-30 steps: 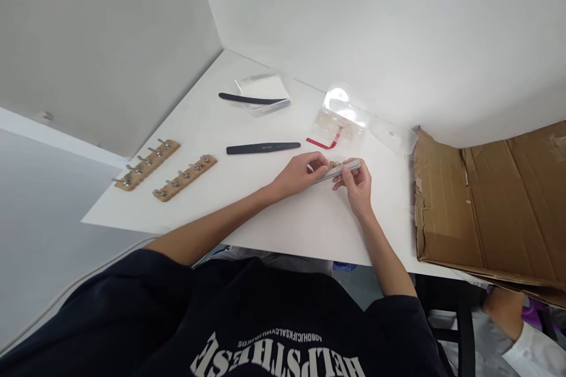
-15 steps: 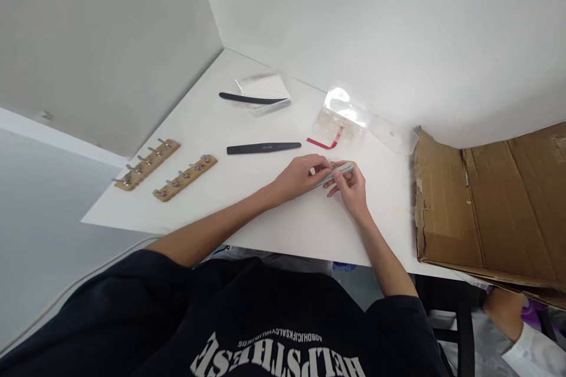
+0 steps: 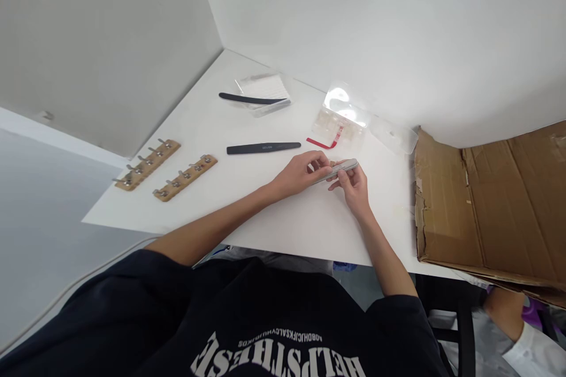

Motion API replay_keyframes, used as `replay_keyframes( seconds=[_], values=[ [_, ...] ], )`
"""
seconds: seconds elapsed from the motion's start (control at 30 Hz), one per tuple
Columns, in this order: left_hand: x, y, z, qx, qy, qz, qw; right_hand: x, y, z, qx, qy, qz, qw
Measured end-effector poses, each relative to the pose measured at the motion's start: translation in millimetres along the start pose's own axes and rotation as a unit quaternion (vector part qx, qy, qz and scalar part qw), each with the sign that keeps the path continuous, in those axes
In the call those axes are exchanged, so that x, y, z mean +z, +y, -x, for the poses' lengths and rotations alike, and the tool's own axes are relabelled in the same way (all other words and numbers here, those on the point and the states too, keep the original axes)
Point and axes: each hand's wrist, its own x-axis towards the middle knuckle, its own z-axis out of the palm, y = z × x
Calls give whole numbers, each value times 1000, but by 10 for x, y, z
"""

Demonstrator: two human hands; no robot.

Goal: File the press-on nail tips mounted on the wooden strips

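Note:
My right hand (image 3: 354, 185) is closed round a grey nail file (image 3: 342, 168), held flat and slanting up to the right. My left hand (image 3: 300, 174) is pinched on a small tan piece (image 3: 332, 163) that I cannot name, pressed against the file's edge. Both hands hover just above the white table (image 3: 247, 212), near its middle. A clear plastic box (image 3: 340, 121) of small pale pieces with a red strip lies just beyond my fingers.
A black nail file (image 3: 263, 147) lies left of my hands, another (image 3: 247, 98) on a clear case further back. Two wooden strips with metal pegs (image 3: 165, 171) sit at the table's left end. An open cardboard box (image 3: 490, 206) fills the right side. Another person's sleeve (image 3: 526, 350) shows below it.
The grey file slid back toward me and then out to the right again against the small piece. My left hand stayed nearly still.

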Motion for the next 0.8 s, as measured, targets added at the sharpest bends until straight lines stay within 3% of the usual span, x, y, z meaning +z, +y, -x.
replay_keyframes(
  seconds=[0.2, 0.4, 0.6, 0.8],
  values=[
    [-21, 6, -12, 17, 1, -14, 1000, 24, 34, 20, 5, -13, 5, 1000],
    [-20, -23, -7, 27, -16, -4, 1000, -17, 19, -6, -15, 17, 8, 1000],
    [-25, -5, -19, 20, -19, 5, 1000, 23, 2, 15, -7, -11, 4, 1000],
    [-7, 1, 0, 41, -24, -37, 998, -32, -11, -9, -4, 27, 15, 1000]
  ],
)
